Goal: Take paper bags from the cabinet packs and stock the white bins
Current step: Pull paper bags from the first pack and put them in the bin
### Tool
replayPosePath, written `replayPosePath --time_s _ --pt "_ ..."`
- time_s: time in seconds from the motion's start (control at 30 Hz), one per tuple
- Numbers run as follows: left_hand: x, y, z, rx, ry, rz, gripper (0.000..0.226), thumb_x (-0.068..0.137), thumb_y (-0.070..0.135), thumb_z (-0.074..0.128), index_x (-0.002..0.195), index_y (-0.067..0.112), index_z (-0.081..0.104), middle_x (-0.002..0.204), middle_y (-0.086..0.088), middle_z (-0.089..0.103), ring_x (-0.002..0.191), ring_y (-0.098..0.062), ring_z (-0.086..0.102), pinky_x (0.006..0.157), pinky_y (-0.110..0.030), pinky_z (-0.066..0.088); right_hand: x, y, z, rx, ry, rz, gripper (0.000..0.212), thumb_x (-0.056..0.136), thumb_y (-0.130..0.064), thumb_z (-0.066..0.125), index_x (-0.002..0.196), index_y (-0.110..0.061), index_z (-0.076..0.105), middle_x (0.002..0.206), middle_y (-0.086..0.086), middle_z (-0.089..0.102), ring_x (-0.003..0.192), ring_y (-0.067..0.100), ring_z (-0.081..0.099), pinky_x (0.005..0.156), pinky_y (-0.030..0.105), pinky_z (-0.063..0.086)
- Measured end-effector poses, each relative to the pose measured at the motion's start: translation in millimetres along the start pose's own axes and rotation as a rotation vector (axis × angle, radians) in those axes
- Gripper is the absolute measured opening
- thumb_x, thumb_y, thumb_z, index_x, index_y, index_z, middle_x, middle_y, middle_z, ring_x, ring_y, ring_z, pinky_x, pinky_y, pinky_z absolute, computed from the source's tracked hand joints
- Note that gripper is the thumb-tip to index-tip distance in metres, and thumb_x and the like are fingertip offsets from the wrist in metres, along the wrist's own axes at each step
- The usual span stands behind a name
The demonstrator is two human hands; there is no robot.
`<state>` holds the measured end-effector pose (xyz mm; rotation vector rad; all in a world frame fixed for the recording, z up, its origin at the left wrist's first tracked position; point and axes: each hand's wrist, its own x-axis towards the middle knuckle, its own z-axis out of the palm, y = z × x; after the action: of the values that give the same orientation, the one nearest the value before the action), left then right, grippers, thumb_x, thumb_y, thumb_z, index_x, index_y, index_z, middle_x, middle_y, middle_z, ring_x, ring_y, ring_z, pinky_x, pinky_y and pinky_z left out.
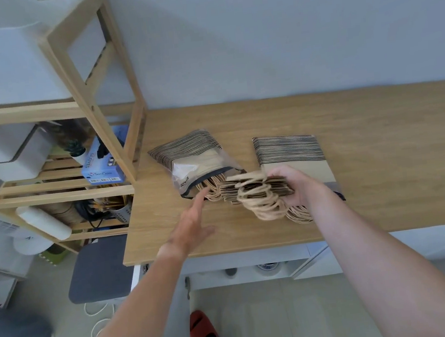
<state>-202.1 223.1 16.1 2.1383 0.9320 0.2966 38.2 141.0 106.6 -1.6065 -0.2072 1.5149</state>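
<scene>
Right hand has its fingers curled round a stack of bags, held just above the table, lying flat, long axis running left-right, twine handles dangling toward the near edge. Left hand is spread wide, holding nothing, blurry, fingers pointing at the left pack. That pack's mouth faces the hands, handles poking out. Right pack sits partly behind the wrist. White bin up on the shelf, cut off at the frame edge.
</scene>
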Motion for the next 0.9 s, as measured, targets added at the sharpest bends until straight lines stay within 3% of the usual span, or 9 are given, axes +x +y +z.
replayPosePath --time_s 0.07,0.13,0.2,0.3,0.43,0.53,0.63,0.77,0.9 --pt "12 14 4 -0.017 0.116 0.191 0.104 0.071 0.023 0.088 0.154 0.015 0.025 0.151 -0.003 0.042 0.140 -0.013 0.039 0.117 -0.031 0.030 -3 -4 4 0.050 -0.085 0.030 0.022 0.095 -0.004 0.044 0.081 0.003 0.059 0.066 0.015 0.062 0.049 0.022 0.064 0.047 0.025 0.053" --pt "23 30 9 -0.076 0.250 0.305 0.075 0.076 0.028 0.084 0.140 0.009 0.049 0.135 0.004 0.058 0.126 -0.011 0.055 0.107 -0.033 0.045 -13 -5 17 0.113 -0.163 0.045 0.020 0.088 -0.001 0.047 0.079 0.005 0.064 0.075 0.020 0.065 0.061 0.027 0.067 0.068 0.035 0.055" --pt "24 42 8 -0.186 0.336 0.296 0.044 0.079 0.026 0.077 0.120 0.011 0.066 0.113 0.007 0.069 0.105 -0.005 0.066 0.089 -0.035 0.055 -18 -4 27 0.235 -0.150 0.014 0.025 0.074 -0.007 0.047 0.077 0.005 0.069 0.083 0.023 0.066 0.076 0.032 0.068 0.082 0.048 0.052" --pt "20 40 11 -0.317 0.368 0.183 0.028 0.079 0.021 0.079 0.104 0.010 0.073 0.097 0.006 0.074 0.092 -0.003 0.069 0.078 -0.024 0.056 -11 5 33 0.214 -0.076 -0.037 0.039 0.082 -0.020 0.045 0.104 0.000 0.070 0.111 0.025 0.067 0.109 0.039 0.062 0.106 0.053 0.038" --pt "22 37 8 -0.364 0.332 0.109 0.037 0.074 0.022 0.086 0.108 0.015 0.073 0.102 0.015 0.073 0.101 0.005 0.066 0.087 -0.017 0.052 7 29 42 0.249 0.165 -0.192 0.051 0.090 -0.050 0.044 0.117 -0.016 0.071 0.116 0.014 0.071 0.111 0.034 0.065 0.102 0.055 0.046" --pt "24 33 -1 -0.308 0.278 0.097 0.038 0.072 0.019 0.088 0.106 0.017 0.072 0.098 0.023 0.069 0.097 0.012 0.062 0.086 -0.015 0.051 71 68 18 0.262 0.193 -0.280 0.087 0.060 -0.082 0.060 0.131 -0.030 0.063 0.133 0.004 0.063 0.127 0.027 0.054 0.112 0.055 0.034" --pt "21 31 -7 -0.332 0.238 0.024 0.058 0.063 0.015 0.093 0.112 0.020 0.062 0.100 0.017 0.069 0.096 0.011 0.062 0.080 -0.013 0.051 77 79 22 0.287 0.156 -0.286 0.116 0.043 -0.100 0.050 0.139 -0.035 0.053 0.148 0.000 0.049 0.138 0.023 0.042 0.116 0.056 0.025" --pt "16 33 -12 -0.353 0.350 0.083 0.081 0.051 0.025 0.098 0.117 0.018 0.052 0.106 0.012 0.067 0.101 0.002 0.063 0.086 -0.018 0.049 1 52 61 0.222 0.255 -0.296 0.065 0.087 -0.081 0.023 0.107 -0.034 0.064 0.136 -0.004 0.051 0.133 0.016 0.038 0.117 0.051 0.017" --pt "12 40 -9 -0.373 0.446 0.135 0.100 0.056 0.026 0.095 0.139 0.017 0.040 0.134 0.001 0.053 0.125 -0.005 0.050 0.103 -0.022 0.041 3 49 70 0.203 0.286 -0.451 0.054 0.101 -0.061 0.020 0.087 -0.029 0.060 0.106 -0.009 0.056 0.115 0.011 0.038 0.110 0.039 0.020"
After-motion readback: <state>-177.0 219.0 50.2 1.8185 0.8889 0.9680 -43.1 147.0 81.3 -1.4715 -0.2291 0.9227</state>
